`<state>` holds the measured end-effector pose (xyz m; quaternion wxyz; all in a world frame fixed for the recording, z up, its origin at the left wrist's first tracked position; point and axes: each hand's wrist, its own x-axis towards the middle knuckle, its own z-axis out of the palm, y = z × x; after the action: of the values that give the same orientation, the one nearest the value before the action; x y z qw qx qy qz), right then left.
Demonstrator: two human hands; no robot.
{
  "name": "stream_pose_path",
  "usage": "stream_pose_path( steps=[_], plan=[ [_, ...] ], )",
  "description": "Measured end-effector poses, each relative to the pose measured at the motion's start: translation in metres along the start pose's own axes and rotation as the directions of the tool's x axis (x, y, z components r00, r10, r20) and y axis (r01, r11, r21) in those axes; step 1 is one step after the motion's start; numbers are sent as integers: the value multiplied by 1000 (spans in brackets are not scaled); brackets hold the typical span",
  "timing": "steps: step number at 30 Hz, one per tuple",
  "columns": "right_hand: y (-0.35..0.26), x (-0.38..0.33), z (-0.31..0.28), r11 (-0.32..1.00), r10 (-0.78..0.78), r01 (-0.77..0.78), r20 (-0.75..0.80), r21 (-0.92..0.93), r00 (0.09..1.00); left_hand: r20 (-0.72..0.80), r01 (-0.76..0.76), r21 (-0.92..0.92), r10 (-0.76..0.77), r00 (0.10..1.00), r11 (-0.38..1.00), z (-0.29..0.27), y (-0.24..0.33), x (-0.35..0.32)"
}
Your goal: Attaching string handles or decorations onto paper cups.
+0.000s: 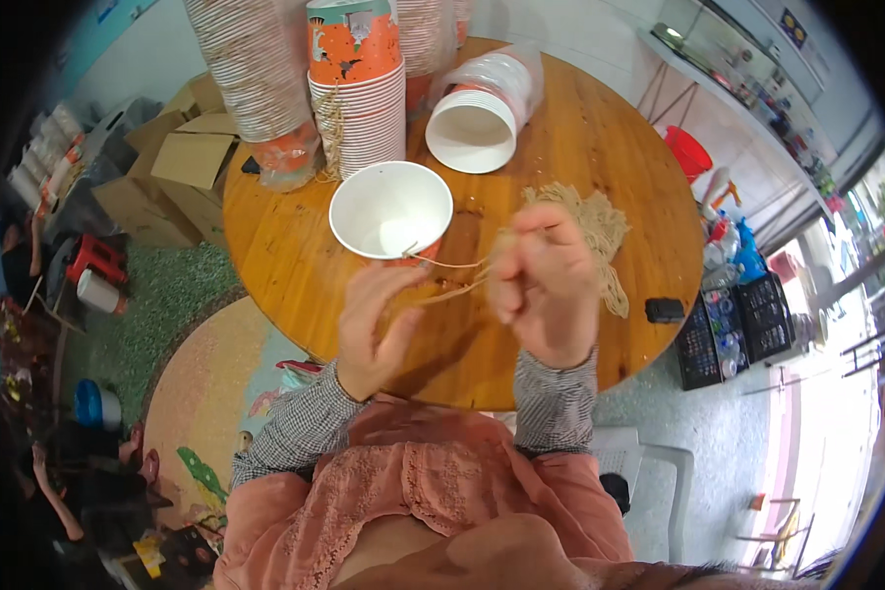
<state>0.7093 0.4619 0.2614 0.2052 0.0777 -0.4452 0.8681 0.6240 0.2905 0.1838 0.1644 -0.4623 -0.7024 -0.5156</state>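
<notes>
A thin tan string (452,265) stretches between the white paper bucket (391,187) and my right hand (549,280), whose fingers are curled closed around it. One strand meets the bucket's near rim; another runs back toward the thumb of my left hand (372,320). That left hand is just in front of the bucket, its thumb and fingers apart. The bucket stands upright with its mouth up, and a bit of orange shows on its outside. A loose heap of tan strings (605,236) lies behind and to the right of my right hand.
Tall stacks of nested paper buckets (369,118) stand at the back left of the round wooden table (649,157). A bagged stack (472,131) lies on its side beside them. A small black object (665,311) is near the right edge. Cardboard boxes (157,187) sit left of the table.
</notes>
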Motion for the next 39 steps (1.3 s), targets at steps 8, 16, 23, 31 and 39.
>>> stream_pose_path(
  steps=[8, 16, 23, 31, 39],
  plan=[
    [40, -68, 13, 1000, 16, -13, -109, 25, 994, 465, 535, -671, -272, 843, 513, 10, 31, -53],
    [55, -115, -11, 989, -86, 54, -230, -138, 969, 440, 518, -598, -289, 850, 612, -31, 26, -79],
    [62, -143, 7, 653, -118, -100, -231, -751, 966, 321, 210, -278, -115, 940, 937, -42, 38, -79],
    [110, -154, 16, 837, 111, -95, -4, -538, 994, 404, 261, -219, -156, 901, 940, -56, 33, -96],
    [133, -149, 10, 769, 80, -106, -70, -630, 994, 348, 230, -209, -147, 926, 951, -60, 21, -106]
  ],
)
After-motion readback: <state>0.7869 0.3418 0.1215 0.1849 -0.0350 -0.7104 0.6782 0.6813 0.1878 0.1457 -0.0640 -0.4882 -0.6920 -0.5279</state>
